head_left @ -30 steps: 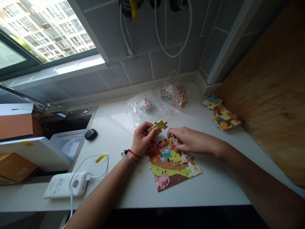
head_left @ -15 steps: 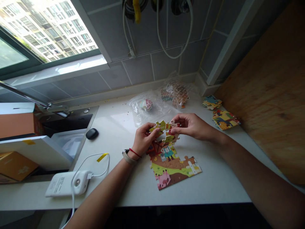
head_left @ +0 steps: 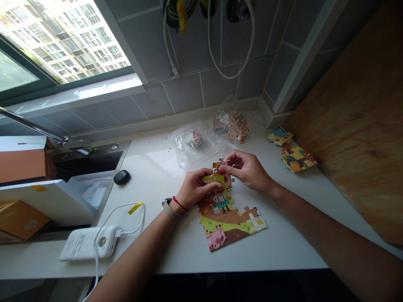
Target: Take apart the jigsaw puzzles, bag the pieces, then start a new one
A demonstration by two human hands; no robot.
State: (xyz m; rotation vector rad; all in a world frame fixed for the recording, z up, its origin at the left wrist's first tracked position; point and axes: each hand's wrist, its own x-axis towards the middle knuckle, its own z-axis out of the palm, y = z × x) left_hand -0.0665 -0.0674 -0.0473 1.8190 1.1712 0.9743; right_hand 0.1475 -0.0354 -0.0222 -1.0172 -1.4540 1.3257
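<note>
A partly joined jigsaw puzzle (head_left: 234, 224) with a farm picture, including a pink pig and a figure in a teal apron, lies on the white counter. My left hand (head_left: 198, 186) is at its upper left, thumb and fingers closed around yellow-green puzzle pieces and partly covering them. Between the thumb and fingers of my right hand (head_left: 250, 168) is a red and pink puzzle piece (head_left: 221, 162), at the puzzle's top edge. Whether that piece is locked into its neighbours, I cannot tell.
Clear plastic bags (head_left: 189, 147) with more pieces (head_left: 231, 123) lie behind my hands. Piles of puzzle pieces (head_left: 297, 158) sit at right by the wooden panel (head_left: 352, 126). On the left are a black mouse-like object (head_left: 121, 177), a white power bank (head_left: 90, 242) with cable, and boxes (head_left: 25, 161) over a sink.
My right hand has moved slightly left with its piece. My left hand has lowered toward the puzzle, its thumb reaching further right, and the yellow-green piece it raised is now mostly covered.
</note>
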